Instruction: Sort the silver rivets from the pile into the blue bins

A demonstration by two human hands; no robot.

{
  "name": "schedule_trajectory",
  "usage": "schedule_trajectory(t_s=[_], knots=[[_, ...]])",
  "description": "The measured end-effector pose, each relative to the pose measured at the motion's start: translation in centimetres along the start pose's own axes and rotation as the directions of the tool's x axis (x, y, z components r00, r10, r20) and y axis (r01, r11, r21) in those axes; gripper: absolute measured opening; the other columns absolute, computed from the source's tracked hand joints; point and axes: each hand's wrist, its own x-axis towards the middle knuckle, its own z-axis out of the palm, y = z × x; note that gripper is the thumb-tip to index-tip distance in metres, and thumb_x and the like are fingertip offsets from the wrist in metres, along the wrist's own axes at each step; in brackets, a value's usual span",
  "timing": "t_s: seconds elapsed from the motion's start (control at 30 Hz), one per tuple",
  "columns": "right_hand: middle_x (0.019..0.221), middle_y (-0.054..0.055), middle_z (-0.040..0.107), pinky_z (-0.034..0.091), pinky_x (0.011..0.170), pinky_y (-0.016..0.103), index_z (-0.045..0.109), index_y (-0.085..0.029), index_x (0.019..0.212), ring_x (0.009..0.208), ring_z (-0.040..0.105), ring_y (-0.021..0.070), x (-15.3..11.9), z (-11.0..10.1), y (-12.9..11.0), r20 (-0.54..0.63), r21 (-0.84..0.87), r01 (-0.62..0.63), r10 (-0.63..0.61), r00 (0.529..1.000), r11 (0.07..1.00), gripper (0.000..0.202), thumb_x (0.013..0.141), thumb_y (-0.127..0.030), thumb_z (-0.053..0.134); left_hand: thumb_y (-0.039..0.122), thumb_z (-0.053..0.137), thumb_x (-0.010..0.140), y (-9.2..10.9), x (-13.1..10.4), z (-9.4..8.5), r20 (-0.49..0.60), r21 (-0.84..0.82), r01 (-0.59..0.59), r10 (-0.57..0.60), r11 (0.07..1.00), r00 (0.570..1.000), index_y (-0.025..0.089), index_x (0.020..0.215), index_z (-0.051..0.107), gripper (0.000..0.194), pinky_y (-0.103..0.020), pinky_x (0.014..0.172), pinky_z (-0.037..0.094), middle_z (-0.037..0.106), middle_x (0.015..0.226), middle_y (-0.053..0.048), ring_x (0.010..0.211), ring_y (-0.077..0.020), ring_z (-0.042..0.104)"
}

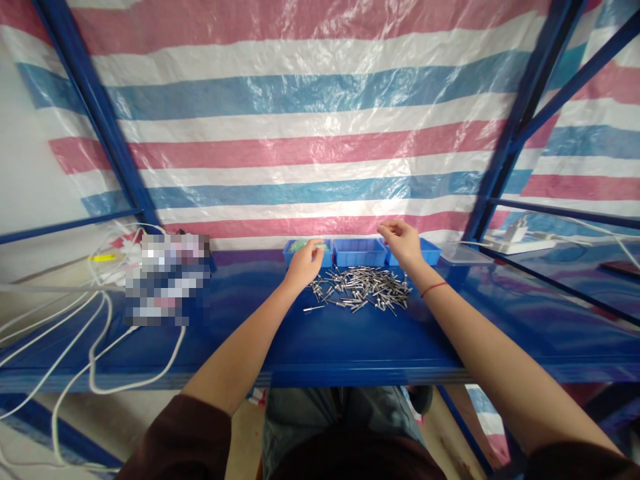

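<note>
The left hand (306, 262) curls by the left blue bin (289, 256), metal pins (373, 289) lie heaped on the table (350, 347), and the right hand (401, 241), fingertips bunched, hangs by the right blue bin (429, 254): go gently, since I can't tell if either holds one.

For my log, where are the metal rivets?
In the head view, the rivets lie mostly right of centre on the blue table, in front of the bins.

I see piled metal pins (369, 285); left hand (306, 262) at their ten o'clock; right hand (403, 241) at one; middle blue bin (359, 259) at twelve.
</note>
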Motion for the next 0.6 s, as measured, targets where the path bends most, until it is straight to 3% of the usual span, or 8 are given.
schedule_trajectory(t_s=[0.1, 0.2, 0.37, 0.43, 0.5, 0.6], knots=[[0.091, 0.013, 0.067, 0.045, 0.071, 0.029, 0.062, -0.014, 0.084, 0.081, 0.061, 0.0191, 0.6, -0.3, 1.4, 0.092, -0.231, 0.107, -0.087, 0.992, 0.967, 0.02, 0.078, -0.032, 0.056, 0.022, 0.043, 0.085, -0.9, 0.3, -0.5, 0.053, 0.102, -0.048, 0.043, 0.994, 0.998, 0.02, 0.098, 0.062, 0.023, -0.031, 0.085, 0.046, 0.067, 0.1, -0.004, 0.091, -0.0184, 0.061], [0.085, 0.011, 0.067, 0.045, 0.073, 0.032, 0.064, -0.016, 0.089, 0.08, 0.062, 0.0217, 0.0, 0.1, 1.5, 0.249, -0.443, 0.172, -0.064, 0.966, 0.88, 0.021, 0.077, -0.033, 0.059, 0.015, 0.043, 0.08, -1.7, 0.3, -0.8, 0.193, 0.179, -0.095, 0.059, 0.979, 0.979, 0.019, 0.092, 0.065, 0.025, -0.031, 0.083, 0.046, 0.068, 0.097, -0.005, 0.088, -0.0189, 0.062], [0.084, 0.009, 0.068, 0.044, 0.073, 0.031, 0.066, -0.017, 0.091, 0.078, 0.062, 0.0212, -1.8, 1.0, -0.4, 0.399, -0.478, 0.336, -0.141, 0.906, 0.811, 0.023, 0.082, -0.032, 0.053, 0.007, 0.044, 0.071, -1.7, 0.2, -2.0, 0.413, 0.277, -0.113, -0.012, 0.954, 0.911, 0.021, 0.082, 0.068, 0.029, -0.028, 0.072, 0.047, 0.069, 0.08, -0.004, 0.073, -0.0181, 0.063], [0.085, 0.007, 0.069, 0.044, 0.071, 0.03, 0.068, -0.017, 0.088, 0.076, 0.062, 0.0193, -3.0, 1.6, -1.4, 0.513, -0.374, 0.448, -0.222, 0.829, 0.812, 0.02, 0.082, -0.028, 0.051, 0.008, 0.045, 0.07, -1.3, 0.2, -2.7, 0.441, 0.277, -0.107, -0.027, 0.955, 0.897, 0.02, 0.08, 0.068, 0.028, -0.028, 0.07, 0.047, 0.069, 0.08, -0.005, 0.073, -0.019, 0.063], [0.086, 0.005, 0.07, 0.045, 0.071, 0.028, 0.069, -0.018, 0.087, 0.076, 0.062, 0.0173, -4.4, 2.6, -2.3, 0.631, -0.208, 0.54, -0.31, 0.711, 0.816, 0.019, 0.081, -0.023, 0.051, 0.01, 0.046, 0.07, -0.8, 0.1, -3.3, 0.445, 0.251, -0.091, -0.031, 0.964, 0.895, 0.019, 0.082, 0.069, 0.027, -0.028, 0.069, 0.047, 0.07, 0.08, -0.005, 0.073, -0.0195, 0.063], [0.091, 0.004, 0.071, 0.046, 0.076, 0.027, 0.069, -0.019, 0.09, 0.081, 0.063, 0.0161, -6.4, 4.4, -3.2, 0.719, 0.001, 0.602, -0.419, 0.554, 0.799, 0.021, 0.079, -0.017, 0.052, 0.012, 0.046, 0.071, -0.5, 0.0, -3.5, 0.446, 0.217, -0.092, -0.015, 0.972, 0.895, 0.019, 0.085, 0.068, 0.027, -0.026, 0.07, 0.047, 0.07, 0.084, -0.004, 0.077, -0.018, 0.064]])
